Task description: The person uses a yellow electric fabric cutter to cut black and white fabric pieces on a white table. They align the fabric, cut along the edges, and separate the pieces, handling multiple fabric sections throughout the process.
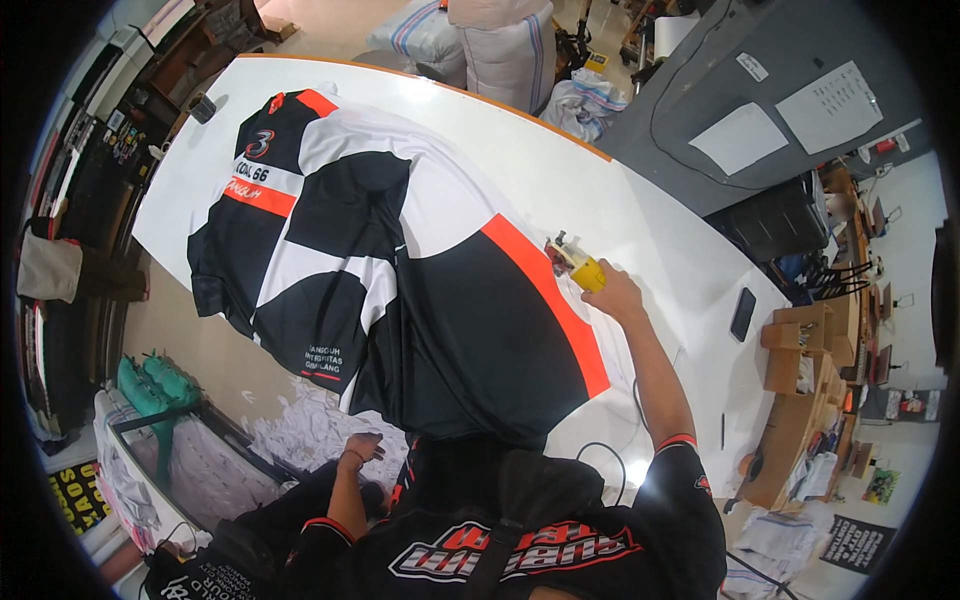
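Observation:
My right hand (pixel 613 294) is closed around the yellow body of a handheld electric fabric cutter (pixel 587 274). The cutter rests on the table at the right edge of the printed fabric (pixel 490 330), beside its orange band. This fabric is black and white with orange strips, and lies in loose folds, its near part hanging toward me. Down by the table's near edge, my left hand (pixel 364 446) is off the fabric, fingers stretched out and nothing visible in them. The cutter's blade is too small to make out.
The white table (pixel 680 250) carries a dark phone (pixel 742 314), a pen (pixel 723 430) and a dark cup (pixel 202 107). A cable (pixel 610 452) loops near my right arm. White scraps (pixel 300 425) cover the floor at left. Stuffed sacks (pixel 505 55) stand beyond the far edge.

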A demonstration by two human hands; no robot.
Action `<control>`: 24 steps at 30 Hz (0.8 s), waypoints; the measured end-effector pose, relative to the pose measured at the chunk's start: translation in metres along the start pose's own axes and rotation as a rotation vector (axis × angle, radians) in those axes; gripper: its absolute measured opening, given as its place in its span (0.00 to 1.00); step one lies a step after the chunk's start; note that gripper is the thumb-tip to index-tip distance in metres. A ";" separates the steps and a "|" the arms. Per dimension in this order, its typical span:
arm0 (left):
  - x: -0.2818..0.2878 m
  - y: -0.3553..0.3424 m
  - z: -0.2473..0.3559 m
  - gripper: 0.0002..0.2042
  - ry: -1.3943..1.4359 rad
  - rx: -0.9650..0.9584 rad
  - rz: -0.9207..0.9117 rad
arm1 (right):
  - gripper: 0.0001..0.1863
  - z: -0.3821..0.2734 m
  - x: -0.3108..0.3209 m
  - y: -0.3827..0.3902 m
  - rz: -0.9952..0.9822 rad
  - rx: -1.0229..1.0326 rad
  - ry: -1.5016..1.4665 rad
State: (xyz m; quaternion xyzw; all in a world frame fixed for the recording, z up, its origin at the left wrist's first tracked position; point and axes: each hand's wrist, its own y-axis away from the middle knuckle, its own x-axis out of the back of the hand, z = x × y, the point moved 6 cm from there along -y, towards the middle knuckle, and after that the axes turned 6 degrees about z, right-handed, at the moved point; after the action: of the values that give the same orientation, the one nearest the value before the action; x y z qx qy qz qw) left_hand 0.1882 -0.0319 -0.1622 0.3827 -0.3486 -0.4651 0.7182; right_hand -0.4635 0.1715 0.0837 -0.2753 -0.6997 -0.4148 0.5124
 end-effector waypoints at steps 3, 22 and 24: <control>0.006 0.000 0.011 0.19 -0.091 -0.071 0.031 | 0.38 -0.015 0.004 -0.005 -0.034 -0.013 -0.004; 0.016 0.013 0.017 0.18 0.197 0.173 0.169 | 0.37 -0.085 0.004 -0.077 -0.033 0.071 0.019; 0.018 0.013 0.017 0.18 0.247 0.130 0.201 | 0.37 -0.095 0.008 -0.080 -0.024 0.069 0.008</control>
State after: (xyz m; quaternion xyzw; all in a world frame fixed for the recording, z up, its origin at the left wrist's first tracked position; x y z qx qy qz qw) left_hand 0.1852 -0.0490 -0.1401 0.4456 -0.3235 -0.3170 0.7722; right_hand -0.4848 0.0486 0.0802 -0.2475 -0.7148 -0.3977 0.5193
